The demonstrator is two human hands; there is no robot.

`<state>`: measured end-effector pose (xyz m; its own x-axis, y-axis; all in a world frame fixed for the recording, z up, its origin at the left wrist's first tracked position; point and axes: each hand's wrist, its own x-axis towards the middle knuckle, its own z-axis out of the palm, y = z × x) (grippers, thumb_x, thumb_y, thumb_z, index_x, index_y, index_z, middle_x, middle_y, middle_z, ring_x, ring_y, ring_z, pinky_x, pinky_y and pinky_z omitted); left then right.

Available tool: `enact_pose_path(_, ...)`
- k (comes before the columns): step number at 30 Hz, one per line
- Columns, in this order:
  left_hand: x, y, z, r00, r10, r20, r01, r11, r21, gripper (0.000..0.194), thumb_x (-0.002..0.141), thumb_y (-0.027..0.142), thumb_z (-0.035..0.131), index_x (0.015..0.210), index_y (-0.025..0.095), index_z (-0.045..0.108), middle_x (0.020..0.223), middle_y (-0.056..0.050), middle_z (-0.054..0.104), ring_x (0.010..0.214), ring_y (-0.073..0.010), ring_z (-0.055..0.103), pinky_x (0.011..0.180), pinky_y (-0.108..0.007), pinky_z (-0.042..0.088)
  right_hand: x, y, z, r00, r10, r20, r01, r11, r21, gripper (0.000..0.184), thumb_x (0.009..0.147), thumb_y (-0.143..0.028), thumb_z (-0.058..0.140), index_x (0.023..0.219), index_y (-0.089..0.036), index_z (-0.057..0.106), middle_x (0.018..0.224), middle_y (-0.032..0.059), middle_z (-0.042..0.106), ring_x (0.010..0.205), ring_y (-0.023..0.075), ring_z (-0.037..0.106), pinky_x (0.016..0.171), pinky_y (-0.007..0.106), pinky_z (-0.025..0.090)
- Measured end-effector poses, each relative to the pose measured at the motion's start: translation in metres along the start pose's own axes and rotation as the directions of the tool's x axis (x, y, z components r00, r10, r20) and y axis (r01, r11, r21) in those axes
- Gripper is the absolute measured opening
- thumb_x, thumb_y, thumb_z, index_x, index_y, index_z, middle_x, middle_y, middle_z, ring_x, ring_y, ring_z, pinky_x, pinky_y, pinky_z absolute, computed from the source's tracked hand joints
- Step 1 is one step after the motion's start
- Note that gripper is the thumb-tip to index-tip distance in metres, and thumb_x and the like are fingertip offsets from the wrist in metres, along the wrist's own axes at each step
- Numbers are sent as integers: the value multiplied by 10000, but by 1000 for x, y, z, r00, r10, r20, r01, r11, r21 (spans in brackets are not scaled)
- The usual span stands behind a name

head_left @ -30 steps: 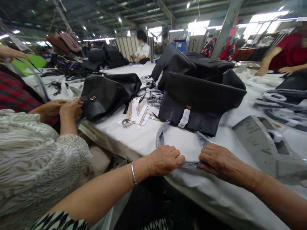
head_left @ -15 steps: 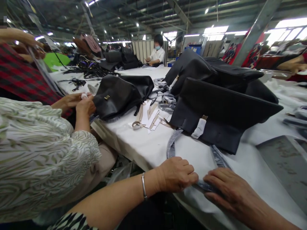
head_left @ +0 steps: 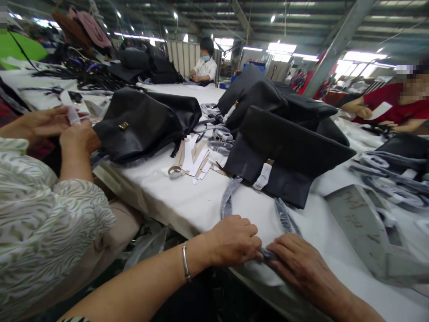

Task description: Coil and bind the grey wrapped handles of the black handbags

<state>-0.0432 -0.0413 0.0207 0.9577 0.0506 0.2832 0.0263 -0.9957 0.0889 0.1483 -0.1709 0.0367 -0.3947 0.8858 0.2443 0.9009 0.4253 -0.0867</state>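
My left hand (head_left: 233, 241) is closed in a fist around a dark bag strap (head_left: 284, 215) wrapped in clear plastic. Close beside it, my right hand (head_left: 298, 261) grips the same strap, with its fingers bent over it. A short stretch of strap shows between the two hands at the table's front edge. The strap forms a loop whose ends run up to a black handbag (head_left: 288, 156) lying just beyond. White wrapping covers the tab (head_left: 263, 176) below that bag's gold clasp. My palms and the strap under my fingers are hidden.
More black bags (head_left: 137, 125) lie on the white-covered table (head_left: 161, 192). Paper strips (head_left: 194, 156) and a tape roll (head_left: 174, 171) sit mid-table. A grey tray (head_left: 362, 232) is at right, near wrapped straps (head_left: 395, 179). Co-workers sit left, right and far back.
The view has swung to the right, so more of the grey tray and a co-worker in red show. My hands have come slightly closer together on the strap.
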Motion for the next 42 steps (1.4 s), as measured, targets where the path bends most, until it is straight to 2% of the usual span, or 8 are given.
enact_pose_path(5, -8, -5, -26, 977, -114, -181, 101, 992, -77, 330, 966, 449, 414, 925, 196, 621, 843, -44, 620, 818, -192, 555, 764, -351, 414, -10, -1, -3, 992, -51, -114, 38, 992, -120, 367, 884, -313, 591, 1217, -163, 552, 1135, 115, 628, 1057, 258, 556, 938, 419, 433)
enact_pose_path(9, -39, -13, -34, 757, -539, -370, 484, 843, -236, 288, 966, 343, 419, 894, 169, 636, 833, -51, 632, 827, -174, 563, 772, -306, 415, -24, -11, -1, 966, -83, -246, 53, 990, -128, 226, 853, -141, 611, 1076, -176, 603, 963, 73, 659, 877, 195, 595, 839, 352, 460)
enact_pose_path(12, -57, -14, -33, 634, -765, -113, 701, 630, -334, 415, 946, 461, 433, 696, 176, 602, 672, -12, 601, 654, -142, 541, 624, -258, 380, -25, -19, 0, 962, -74, -263, 60, 997, -58, 144, 849, -111, 613, 979, -172, 608, 874, 54, 653, 790, 168, 580, 774, 326, 452)
enact_pose_path(20, -29, 3, -38, 584, -799, 144, 791, 521, -319, 358, 832, 457, 564, 623, 172, 621, 580, 0, 583, 559, -139, 514, 524, -241, 313, -10, -32, 0, 992, -8, -128, 22, 994, 110, 134, 923, -175, 492, 875, -201, 615, 797, 39, 622, 769, 186, 560, 755, 356, 428)
enact_pose_path(26, -42, -4, -44, 678, -729, -93, 559, 594, -579, 235, 886, 337, 515, 853, 157, 663, 777, -21, 675, 725, -143, 600, 680, -246, 462, -5, 5, -47, 879, 444, -176, -299, 800, 520, 197, 926, -386, 524, 876, -211, 600, 750, 9, 580, 676, 148, 530, 603, 268, 409)
enact_pose_path(32, -27, -2, -43, 984, -176, 16, 176, 978, -109, 340, 898, 393, 580, 1159, 175, 595, 1067, -83, 668, 1011, -220, 591, 926, -363, 429, 31, 50, -90, 746, 655, -118, -230, 420, 878, 292, 863, -449, 626, 812, -162, 613, 681, -9, 562, 642, 108, 491, 608, 249, 368)
enact_pose_path(36, -10, 10, -41, 979, 76, 191, -76, 997, -11, 385, 890, 521, 543, 1074, 187, 595, 917, -52, 641, 874, -212, 579, 825, -341, 434, 48, 49, -102, 733, 670, -115, -178, 352, 919, 287, 829, -428, 674, 808, -147, 622, 678, -13, 574, 622, 85, 497, 604, 227, 373)
enact_pose_path(42, -11, 16, -37, 965, 89, 245, -109, 992, 68, 32, 850, 168, 549, 874, 183, 535, 880, -44, 599, 829, -199, 528, 755, -329, 411, 53, 45, -112, 758, 622, -193, -127, 433, 893, 290, 796, -453, 699, 791, -170, 640, 664, -15, 575, 603, 94, 495, 566, 213, 385)
